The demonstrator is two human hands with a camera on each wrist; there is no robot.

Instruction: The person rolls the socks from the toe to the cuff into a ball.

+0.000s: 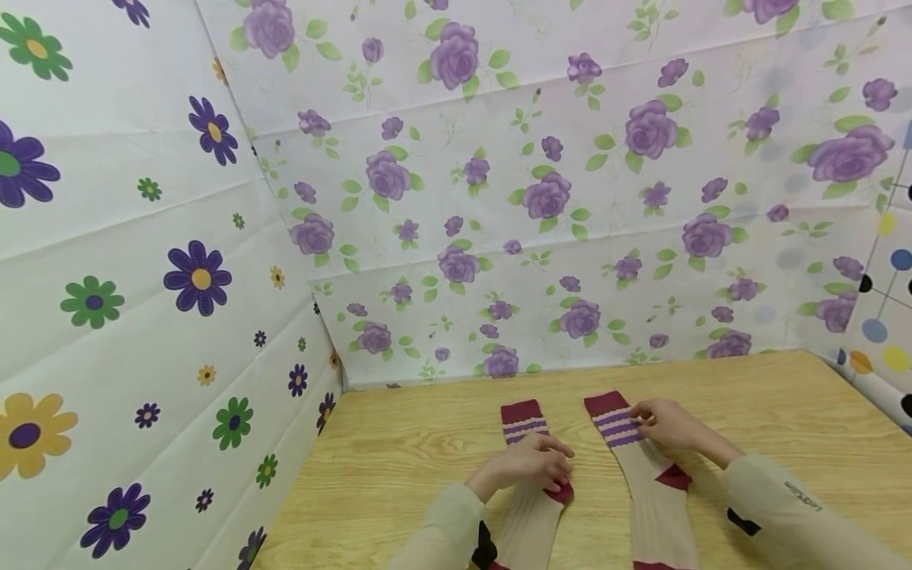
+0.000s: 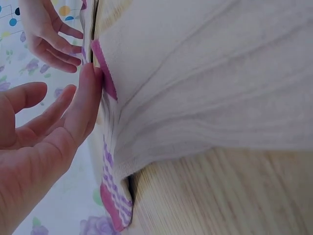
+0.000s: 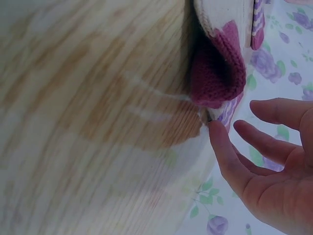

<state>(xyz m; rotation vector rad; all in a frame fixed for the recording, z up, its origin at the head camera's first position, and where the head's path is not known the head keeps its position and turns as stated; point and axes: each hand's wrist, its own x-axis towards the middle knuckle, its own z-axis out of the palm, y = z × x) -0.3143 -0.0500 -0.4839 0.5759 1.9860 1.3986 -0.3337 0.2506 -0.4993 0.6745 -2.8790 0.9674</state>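
Head view: cream left sock [image 1: 530, 522] and right sock [image 1: 659, 514], burgundy-cuffed, purple-striped, side by side lengthwise on wood-grain table [image 1: 399, 443]. Left hand [image 1: 530, 461] over left sock near burgundy heel; right hand [image 1: 668, 423] at right sock's striped band.

Left wrist: fingertips touch sock beside heel, thumb apart.

Right wrist: fingers loosely spread, thumb apart; burgundy heel bulges above tabletop.

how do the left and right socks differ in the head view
The left sock has its foot slanting down-left; the right sock has it nearly straight down. The left hand covers part of the left sock; the right hand is at the right sock's stripes. Both are beige with maroon heels and cuffs.
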